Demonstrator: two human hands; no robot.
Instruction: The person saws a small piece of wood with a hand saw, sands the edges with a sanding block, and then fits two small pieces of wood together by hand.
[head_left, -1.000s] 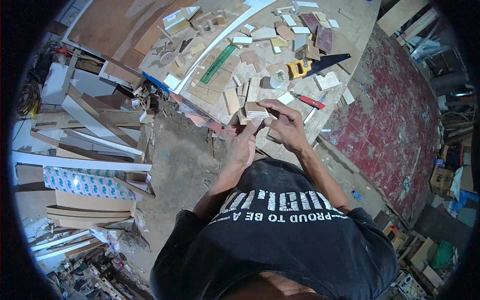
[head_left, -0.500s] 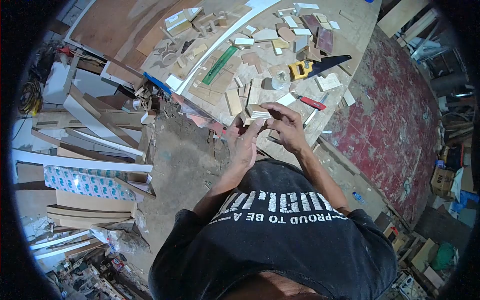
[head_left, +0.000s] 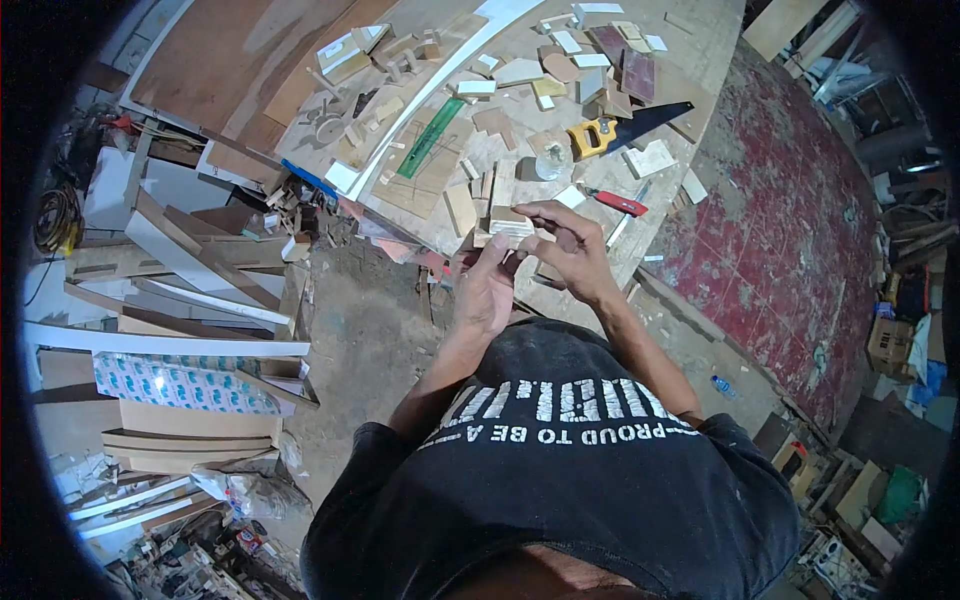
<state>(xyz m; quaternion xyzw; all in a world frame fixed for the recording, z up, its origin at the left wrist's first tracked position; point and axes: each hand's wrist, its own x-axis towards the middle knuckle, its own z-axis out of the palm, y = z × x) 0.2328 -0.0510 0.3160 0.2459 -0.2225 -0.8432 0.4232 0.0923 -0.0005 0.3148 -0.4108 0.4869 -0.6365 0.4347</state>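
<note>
At the near edge of the workbench (head_left: 640, 75), my two hands hold a small layered wooden block (head_left: 512, 229) with a pale cut end. My left hand (head_left: 484, 292) is closed on its left side, thumb against the near face. From the right, my right hand (head_left: 572, 258) pinches the block between thumb and curled fingers. Just beyond lies a long wooden strip (head_left: 503, 182), partly hidden by the block. Beside my right hand are a red utility knife (head_left: 616, 203) and a clear plastic cup (head_left: 552, 161).
A yellow-handled handsaw (head_left: 597, 137) rests on the bench's right side. Around it lie several wood offcuts (head_left: 650, 159). A green ruler (head_left: 431, 137) sits left of centre near a long white strip (head_left: 409, 108). Stacked boards (head_left: 190, 450) fill the floor at left.
The block has tipped slightly in my fingers, and my left hand has shifted a little down and turned. Bench items appear slightly moved left and up as the view shifts.
</note>
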